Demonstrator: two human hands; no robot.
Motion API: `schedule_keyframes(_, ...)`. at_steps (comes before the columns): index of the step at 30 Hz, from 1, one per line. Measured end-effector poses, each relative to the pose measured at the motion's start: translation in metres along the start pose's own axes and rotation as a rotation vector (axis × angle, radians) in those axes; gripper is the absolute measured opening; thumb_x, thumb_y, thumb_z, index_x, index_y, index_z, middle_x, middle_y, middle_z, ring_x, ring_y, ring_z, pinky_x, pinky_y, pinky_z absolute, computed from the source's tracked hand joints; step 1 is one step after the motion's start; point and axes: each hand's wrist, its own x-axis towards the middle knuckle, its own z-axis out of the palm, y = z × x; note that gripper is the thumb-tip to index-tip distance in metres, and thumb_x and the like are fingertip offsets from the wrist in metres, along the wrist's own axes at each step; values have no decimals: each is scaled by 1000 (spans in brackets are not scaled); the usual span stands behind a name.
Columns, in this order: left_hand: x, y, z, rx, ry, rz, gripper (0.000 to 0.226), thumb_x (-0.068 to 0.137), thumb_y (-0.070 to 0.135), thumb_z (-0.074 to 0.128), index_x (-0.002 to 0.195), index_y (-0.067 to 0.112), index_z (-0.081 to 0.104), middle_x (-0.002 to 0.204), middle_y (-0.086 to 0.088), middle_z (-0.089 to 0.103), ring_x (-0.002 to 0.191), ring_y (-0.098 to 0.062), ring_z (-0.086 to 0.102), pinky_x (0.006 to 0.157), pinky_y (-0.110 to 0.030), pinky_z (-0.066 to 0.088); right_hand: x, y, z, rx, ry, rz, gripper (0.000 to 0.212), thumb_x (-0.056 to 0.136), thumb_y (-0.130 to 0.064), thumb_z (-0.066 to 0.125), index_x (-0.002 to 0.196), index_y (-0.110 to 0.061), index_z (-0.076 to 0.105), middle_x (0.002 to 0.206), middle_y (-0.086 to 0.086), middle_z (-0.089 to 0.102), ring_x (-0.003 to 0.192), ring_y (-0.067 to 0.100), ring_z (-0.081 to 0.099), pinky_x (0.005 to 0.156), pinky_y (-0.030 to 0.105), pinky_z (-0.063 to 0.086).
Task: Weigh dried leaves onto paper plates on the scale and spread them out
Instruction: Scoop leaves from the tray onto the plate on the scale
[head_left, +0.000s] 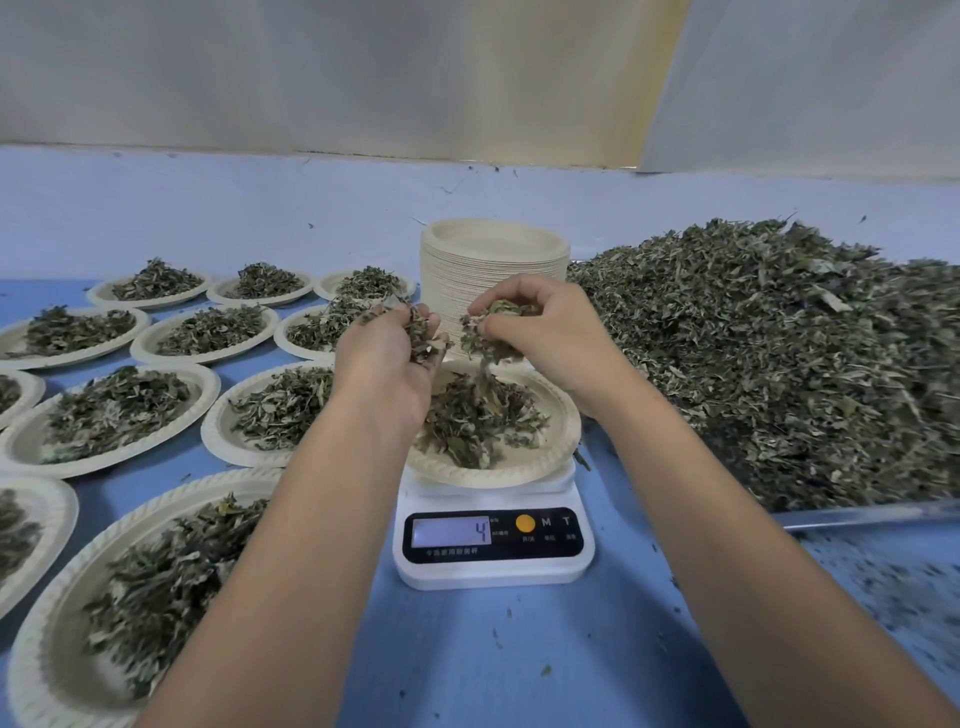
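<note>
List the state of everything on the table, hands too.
scale, on, reads 4
plate on the scale, holds leaves
left hand, gripping leaves above it
right hand, pinching leaves
plate stack, upright, top empty
leaf pile, heaped loose
filled plates, spread leftward

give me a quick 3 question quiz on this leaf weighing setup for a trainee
1. True or false: the left hand and right hand both hold dried leaves above the paper plate on the scale.
2. The stack of empty paper plates stands: A behind the scale, B to its left, C in front of it.
3. Fill in: the scale display reads ___.
Key: 1 true; 2 A; 3 4.
</note>
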Motion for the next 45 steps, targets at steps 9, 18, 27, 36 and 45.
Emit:
schedule_keyframes(9,-2,2,0,-40,2,2,18,101,6,36,88,10,48,77,-4,54,63,-13,54,65,-27,48,0,2,1,-61,-39,25,9,78,-15,70,76,-23,70,79,0,69,77,16,60,87,45,50)
schedule_keyframes(18,-4,2,1,-54,-12,-3,10,101,6,37,101,7,47,77,-5,54,62,-14,54,63,-26,48,1,3,1,-29,36,0,7,81,-23,70,76,-26,72,74,-8,68,71,8,57,78,32,47)
schedule_keyframes(27,-4,3,0,-49,-22,-12,12,100,5,37,95,8,48,77,-5,54,63,-14,54,63,-27,48,2,6,3,13,-32,34,16,83,-12,66,97,-21,71,85,-6,71,79,8,66,87,32,51)
schedule_keyframes(36,-6,1,4,-27,-63,-24,12,100,6,38,107,6,48,77,-6,56,63,-13,54,65,-27,48,-1,0,5,10,-47,-2,20,84,-11,68,104,-15,69,102,3,70,93,11,65,91,26,51)
schedule_keyframes(45,-10,-2,12,19,-95,-10,30,100,11,41,128,2,49,105,-14,58,80,-24,59,76,-32,52,-4,0,27,-10,17,-107,25,75,-15,78,96,-25,66,102,-2,62,85,14,63,84,38,54)
